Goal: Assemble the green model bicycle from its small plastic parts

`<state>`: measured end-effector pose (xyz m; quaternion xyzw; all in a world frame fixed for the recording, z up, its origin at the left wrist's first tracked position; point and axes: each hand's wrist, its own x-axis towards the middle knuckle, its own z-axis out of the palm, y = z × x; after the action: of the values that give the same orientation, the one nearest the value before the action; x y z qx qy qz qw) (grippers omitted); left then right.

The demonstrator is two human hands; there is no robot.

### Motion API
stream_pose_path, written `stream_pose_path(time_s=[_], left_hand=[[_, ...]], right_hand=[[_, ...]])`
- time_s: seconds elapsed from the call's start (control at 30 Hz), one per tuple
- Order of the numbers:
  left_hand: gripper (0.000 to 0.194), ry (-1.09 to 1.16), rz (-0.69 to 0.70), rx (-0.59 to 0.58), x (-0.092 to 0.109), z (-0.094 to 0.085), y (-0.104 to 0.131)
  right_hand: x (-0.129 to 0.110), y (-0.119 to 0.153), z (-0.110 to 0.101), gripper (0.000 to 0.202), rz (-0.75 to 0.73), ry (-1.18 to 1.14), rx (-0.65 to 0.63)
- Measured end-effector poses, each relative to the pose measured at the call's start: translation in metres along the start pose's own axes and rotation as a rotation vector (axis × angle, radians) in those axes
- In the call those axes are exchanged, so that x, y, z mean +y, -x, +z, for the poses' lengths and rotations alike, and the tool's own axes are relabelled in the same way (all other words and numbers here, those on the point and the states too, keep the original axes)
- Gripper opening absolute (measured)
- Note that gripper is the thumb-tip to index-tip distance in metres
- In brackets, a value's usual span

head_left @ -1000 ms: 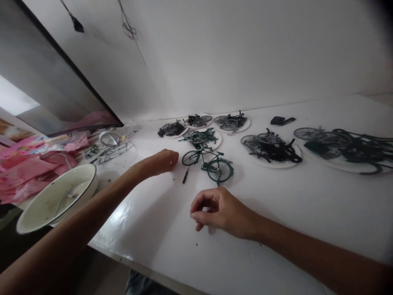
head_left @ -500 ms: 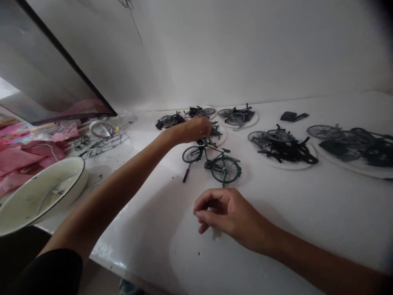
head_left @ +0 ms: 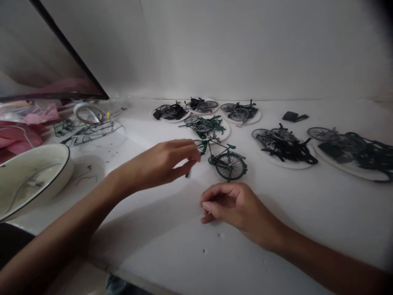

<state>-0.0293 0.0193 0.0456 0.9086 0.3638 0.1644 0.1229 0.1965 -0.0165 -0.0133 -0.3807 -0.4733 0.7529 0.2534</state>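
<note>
A small dark green model bicycle (head_left: 231, 166) stands on the white table, its front wheel partly behind my left hand (head_left: 170, 162). My left hand hovers with thumb and forefinger brought together close to that wheel; anything in the pinch is too small to make out. Just beyond the left thumb lies a thin tool with a dark handle (head_left: 188, 172), partly covered. Nearer to me, my right hand (head_left: 238, 211) is curled in a pinch below the rear wheel, and what it holds, if anything, is hidden. Behind the bicycle is a plate of green bicycle parts (head_left: 226, 133).
More plates carry dark parts and grey wheels: two at the back, a black pile (head_left: 284, 149) and a larger plate (head_left: 368, 174) to the right. A black piece (head_left: 290, 116) lies behind. At left are an enamel basin (head_left: 66, 164), part frames (head_left: 98, 133) and pink sheets (head_left: 27, 141).
My left hand has drawn back from the plate of green parts toward me and lower. My right hand keeps its pinch, almost in place. The view has shifted slightly.
</note>
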Motion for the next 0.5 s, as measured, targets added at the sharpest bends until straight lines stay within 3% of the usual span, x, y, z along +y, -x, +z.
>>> stream_pose_path(time_s=[0.23,0.5], left_hand=[[0.013,0.223,0.027,0.124,0.007,0.021,0.021],[0.015,0.344,0.115,0.043,0.024,0.027,0.029]], right_hand=[[-0.002,0.002,0.001,0.015,0.015,0.065,0.013],[-0.002,0.003,0.007,0.018,-0.009,0.07,0.058]])
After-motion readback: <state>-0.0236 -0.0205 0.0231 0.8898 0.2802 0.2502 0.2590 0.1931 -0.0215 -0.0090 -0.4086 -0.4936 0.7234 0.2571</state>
